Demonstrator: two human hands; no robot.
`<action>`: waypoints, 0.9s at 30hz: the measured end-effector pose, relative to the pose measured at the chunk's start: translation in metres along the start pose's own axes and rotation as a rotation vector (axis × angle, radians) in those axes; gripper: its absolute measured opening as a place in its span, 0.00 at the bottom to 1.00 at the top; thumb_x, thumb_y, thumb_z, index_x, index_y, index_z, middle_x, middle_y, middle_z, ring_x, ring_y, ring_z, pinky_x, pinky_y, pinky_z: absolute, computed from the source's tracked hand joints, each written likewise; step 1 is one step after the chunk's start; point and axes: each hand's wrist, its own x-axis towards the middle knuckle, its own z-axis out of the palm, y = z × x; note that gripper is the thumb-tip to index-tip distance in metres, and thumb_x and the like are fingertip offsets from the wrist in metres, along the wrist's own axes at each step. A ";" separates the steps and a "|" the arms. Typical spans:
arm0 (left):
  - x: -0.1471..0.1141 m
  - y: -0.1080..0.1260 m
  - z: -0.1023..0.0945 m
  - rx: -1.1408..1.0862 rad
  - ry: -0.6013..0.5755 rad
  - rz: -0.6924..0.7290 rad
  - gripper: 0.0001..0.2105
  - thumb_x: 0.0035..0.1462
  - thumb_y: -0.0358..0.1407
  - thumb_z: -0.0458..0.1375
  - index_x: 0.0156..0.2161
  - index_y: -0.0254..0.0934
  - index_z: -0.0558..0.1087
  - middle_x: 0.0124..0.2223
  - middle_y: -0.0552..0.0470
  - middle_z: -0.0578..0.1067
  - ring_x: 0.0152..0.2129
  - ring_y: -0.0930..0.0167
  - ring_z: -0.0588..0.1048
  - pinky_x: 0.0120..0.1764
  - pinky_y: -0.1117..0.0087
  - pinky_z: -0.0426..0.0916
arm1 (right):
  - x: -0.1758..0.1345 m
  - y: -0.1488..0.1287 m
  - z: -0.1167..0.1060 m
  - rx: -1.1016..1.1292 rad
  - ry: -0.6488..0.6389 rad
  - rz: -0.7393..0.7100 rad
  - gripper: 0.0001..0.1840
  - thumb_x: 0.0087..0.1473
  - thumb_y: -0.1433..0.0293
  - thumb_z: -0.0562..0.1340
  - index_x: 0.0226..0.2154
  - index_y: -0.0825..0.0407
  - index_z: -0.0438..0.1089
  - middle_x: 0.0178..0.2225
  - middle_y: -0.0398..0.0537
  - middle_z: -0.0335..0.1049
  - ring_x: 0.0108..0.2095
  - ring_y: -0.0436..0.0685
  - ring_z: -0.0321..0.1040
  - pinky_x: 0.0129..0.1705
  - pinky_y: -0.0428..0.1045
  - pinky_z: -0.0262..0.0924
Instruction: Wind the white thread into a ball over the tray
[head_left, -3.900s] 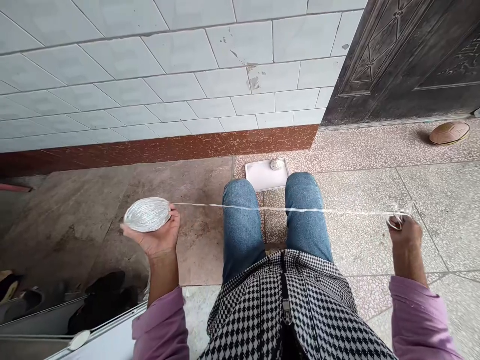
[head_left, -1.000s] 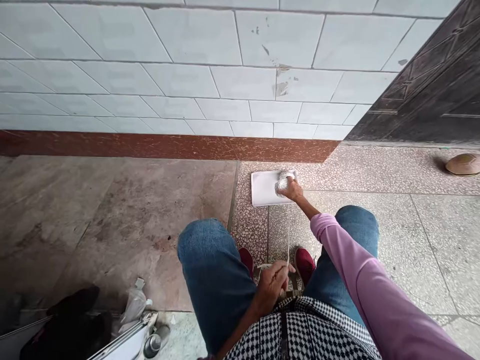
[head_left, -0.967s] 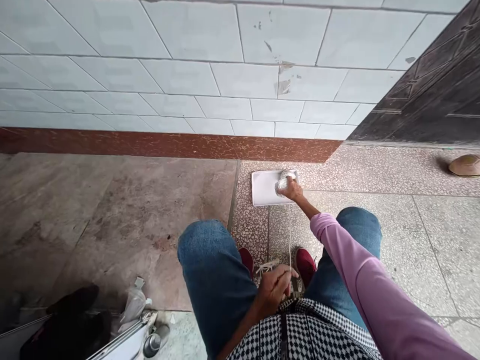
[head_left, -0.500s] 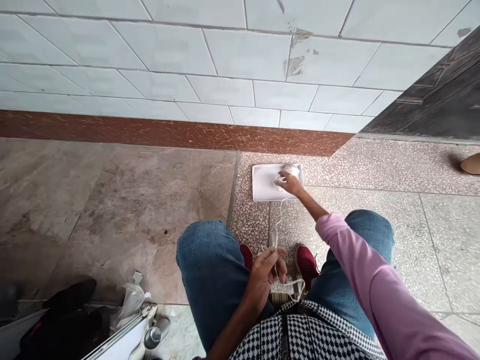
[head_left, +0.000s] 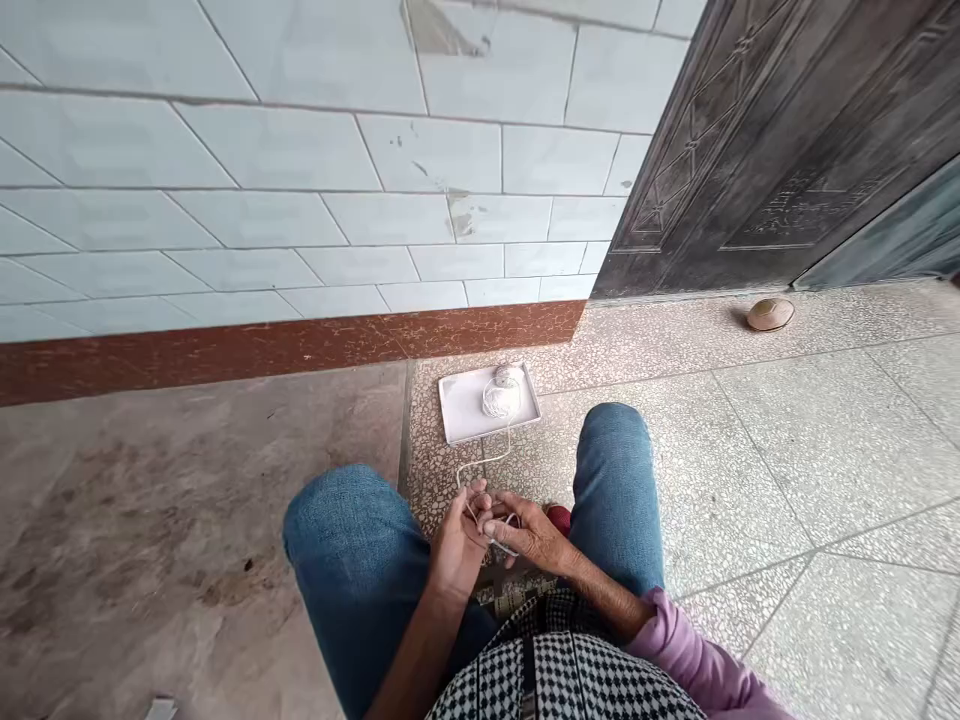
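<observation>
A white cord (head_left: 486, 462) runs from a loosely wound white ball (head_left: 501, 397) down to my hands between my knees. The ball sits at the right side of a shallow white tray (head_left: 461, 405) on the floor, with a second, greyish ball (head_left: 508, 373) partly hidden behind it. My left hand (head_left: 461, 545) is palm up, its fingers curled around the cord. Close against it, my right hand (head_left: 529, 532) pinches a loop of the same cord between thumb and fingers.
A tiled wall (head_left: 300, 220) with a red-brown skirting (head_left: 337, 345) rises beyond the tray. To the right stand a dark panelled door (head_left: 720, 150) and a tan rounded object (head_left: 770, 314) on the speckled floor. One red shoe (head_left: 557, 517) shows by my right hand.
My right hand has left the ball in the tray and come back to my left hand, where it holds the cord. The view has swung to the right.
</observation>
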 end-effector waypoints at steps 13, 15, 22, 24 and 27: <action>0.067 0.086 0.009 -0.187 0.025 0.195 0.13 0.74 0.31 0.50 0.37 0.33 0.74 0.25 0.57 0.66 0.14 0.82 0.59 0.18 0.83 0.54 | -0.045 -0.034 -0.015 0.063 0.016 -0.055 0.34 0.60 0.37 0.67 0.33 0.53 0.77 0.18 0.33 0.50 0.18 0.44 0.41 0.20 0.44 0.37; 0.084 0.102 0.002 -0.212 0.054 0.247 0.15 0.75 0.31 0.48 0.36 0.34 0.74 0.23 0.59 0.63 0.13 0.83 0.56 0.17 0.83 0.51 | -0.064 -0.052 -0.027 0.171 0.004 -0.015 0.29 0.60 0.42 0.70 0.38 0.53 0.78 0.19 0.33 0.50 0.18 0.44 0.39 0.20 0.44 0.35; 0.102 0.082 0.015 -0.096 0.211 0.211 0.17 0.78 0.34 0.43 0.57 0.34 0.72 0.27 0.55 0.71 0.18 0.78 0.69 0.24 0.81 0.67 | -0.071 -0.077 -0.036 0.307 0.010 -0.093 0.26 0.63 0.45 0.69 0.36 0.53 0.79 0.16 0.33 0.51 0.16 0.44 0.41 0.22 0.44 0.38; 0.084 0.057 0.023 0.015 0.166 0.067 0.23 0.78 0.44 0.41 0.60 0.30 0.70 0.37 0.43 0.79 0.31 0.69 0.80 0.36 0.69 0.78 | -0.053 -0.072 -0.025 0.312 0.061 -0.117 0.27 0.63 0.45 0.68 0.35 0.53 0.78 0.17 0.34 0.55 0.16 0.44 0.43 0.21 0.44 0.40; 0.041 0.013 0.022 0.285 -0.154 -0.154 0.30 0.73 0.57 0.48 0.57 0.30 0.74 0.41 0.39 0.81 0.34 0.65 0.81 0.39 0.65 0.78 | -0.025 -0.061 -0.010 0.325 0.233 -0.132 0.29 0.59 0.42 0.70 0.35 0.52 0.77 0.18 0.35 0.58 0.16 0.45 0.46 0.19 0.44 0.42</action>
